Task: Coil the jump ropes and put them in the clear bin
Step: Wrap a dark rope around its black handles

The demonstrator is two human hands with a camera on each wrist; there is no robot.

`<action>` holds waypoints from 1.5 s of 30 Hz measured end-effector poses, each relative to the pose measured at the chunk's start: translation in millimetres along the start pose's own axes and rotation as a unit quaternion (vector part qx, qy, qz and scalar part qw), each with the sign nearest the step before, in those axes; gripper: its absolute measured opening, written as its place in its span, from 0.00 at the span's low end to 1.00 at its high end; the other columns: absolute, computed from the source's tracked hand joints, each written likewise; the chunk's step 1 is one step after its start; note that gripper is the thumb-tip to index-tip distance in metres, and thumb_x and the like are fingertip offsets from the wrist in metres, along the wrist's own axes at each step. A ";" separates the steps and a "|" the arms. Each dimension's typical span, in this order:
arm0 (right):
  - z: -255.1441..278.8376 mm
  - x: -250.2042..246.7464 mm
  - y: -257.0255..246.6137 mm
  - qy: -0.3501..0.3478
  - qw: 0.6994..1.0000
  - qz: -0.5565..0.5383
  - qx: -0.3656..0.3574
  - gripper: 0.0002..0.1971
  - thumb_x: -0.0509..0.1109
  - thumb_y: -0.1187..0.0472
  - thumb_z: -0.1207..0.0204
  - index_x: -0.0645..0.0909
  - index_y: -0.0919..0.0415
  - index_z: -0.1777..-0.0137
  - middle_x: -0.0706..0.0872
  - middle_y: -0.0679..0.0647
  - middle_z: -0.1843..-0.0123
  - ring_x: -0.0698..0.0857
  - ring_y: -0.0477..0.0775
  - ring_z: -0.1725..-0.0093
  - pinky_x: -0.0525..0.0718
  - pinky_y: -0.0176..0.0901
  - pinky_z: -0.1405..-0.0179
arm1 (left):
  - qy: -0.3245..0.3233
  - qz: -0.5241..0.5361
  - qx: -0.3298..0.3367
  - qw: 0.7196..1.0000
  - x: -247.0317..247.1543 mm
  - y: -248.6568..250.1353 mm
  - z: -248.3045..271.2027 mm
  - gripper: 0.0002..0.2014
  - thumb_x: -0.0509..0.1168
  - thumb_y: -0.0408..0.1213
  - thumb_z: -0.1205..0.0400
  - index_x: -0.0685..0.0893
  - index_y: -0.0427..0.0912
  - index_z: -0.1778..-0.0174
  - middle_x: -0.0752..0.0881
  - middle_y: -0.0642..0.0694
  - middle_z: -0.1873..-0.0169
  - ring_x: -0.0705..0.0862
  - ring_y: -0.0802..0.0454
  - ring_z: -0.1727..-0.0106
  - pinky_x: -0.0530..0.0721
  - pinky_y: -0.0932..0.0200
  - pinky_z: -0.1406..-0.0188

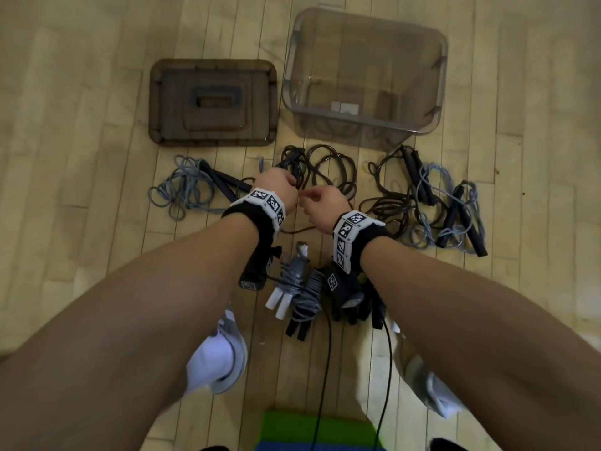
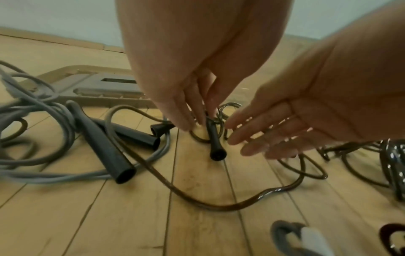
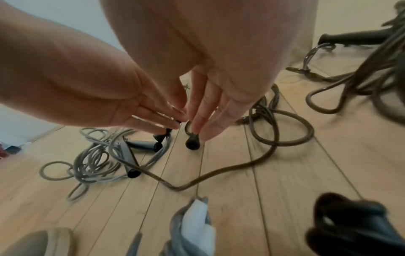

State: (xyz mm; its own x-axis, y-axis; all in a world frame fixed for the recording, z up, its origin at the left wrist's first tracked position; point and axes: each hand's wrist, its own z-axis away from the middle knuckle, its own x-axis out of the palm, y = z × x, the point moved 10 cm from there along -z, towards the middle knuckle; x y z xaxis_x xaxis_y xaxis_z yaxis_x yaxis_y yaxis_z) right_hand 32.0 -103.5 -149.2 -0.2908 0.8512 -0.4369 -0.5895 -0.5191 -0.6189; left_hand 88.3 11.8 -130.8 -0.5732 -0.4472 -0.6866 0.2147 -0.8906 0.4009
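Both forearms are bare; each wrist wears a black fabric band [image 1: 257, 222] carrying white square-patterned marker tiles [image 1: 349, 231]. White sneakers [image 1: 218, 353] at lower centre.

No readable text; only coded square markers on the wristbands [image 1: 271, 203].

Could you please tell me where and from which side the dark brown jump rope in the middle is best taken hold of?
Take the dark brown jump rope by its slim black handle, probably from above, fingers across its narrow shaft. It is rigid, stands tilted off the floor, and flares at its free end, so a grip should not slip. The left hand already pinches its upper part; the right hand is open alongside.
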 end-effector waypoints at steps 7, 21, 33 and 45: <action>-28.6 5.1 -14.3 0.011 1.000 0.021 -0.013 0.22 0.65 0.57 0.14 0.77 0.55 0.21 0.85 0.58 0.30 0.87 0.60 0.40 0.82 0.43 0.44 | 0.135 -0.002 0.004 0.991 -22.8 -23.0 -25.3 0.22 0.66 0.35 0.16 0.82 0.50 0.24 0.85 0.44 0.34 0.84 0.40 0.36 0.85 0.47 0.45; -36.5 8.6 -4.2 0.007 0.997 -0.044 0.060 0.14 0.67 0.54 0.15 0.86 0.64 0.42 0.91 0.64 0.50 0.89 0.67 0.48 0.87 0.65 0.41 | -0.001 0.182 -0.097 0.979 9.2 -40.7 -42.9 0.07 0.74 0.39 0.20 0.85 0.43 0.50 0.90 0.42 0.52 0.88 0.41 0.48 0.88 0.49 0.46; 29.2 -43.1 -12.6 0.028 0.965 -0.241 0.100 0.11 0.53 0.64 0.10 0.77 0.64 0.42 0.85 0.62 0.61 0.84 0.58 0.71 0.86 0.45 0.72 | -0.027 0.331 -0.011 0.943 -3.5 27.1 18.1 0.25 0.76 0.38 0.18 0.79 0.42 0.26 0.91 0.37 0.48 0.93 0.44 0.59 0.93 0.55 0.65; 122.7 -130.9 -46.9 0.069 0.934 -0.347 0.044 0.16 0.56 0.58 0.09 0.81 0.67 0.50 0.85 0.65 0.61 0.84 0.60 0.70 0.87 0.48 0.71 | -0.022 0.313 0.086 0.946 -56.0 120.8 118.5 0.14 0.74 0.42 0.16 0.89 0.32 0.47 0.89 0.44 0.66 0.87 0.55 0.69 0.85 0.64 0.69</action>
State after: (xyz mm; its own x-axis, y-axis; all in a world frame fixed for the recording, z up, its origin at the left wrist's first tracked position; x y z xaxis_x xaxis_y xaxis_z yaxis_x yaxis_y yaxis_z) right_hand 5.2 -181.0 17.1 0.2806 0.9592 -0.0354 -0.6622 0.1668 -0.7305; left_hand 52.6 -61.0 28.0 -0.4103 -0.8750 -0.2569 0.3932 -0.4239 0.8159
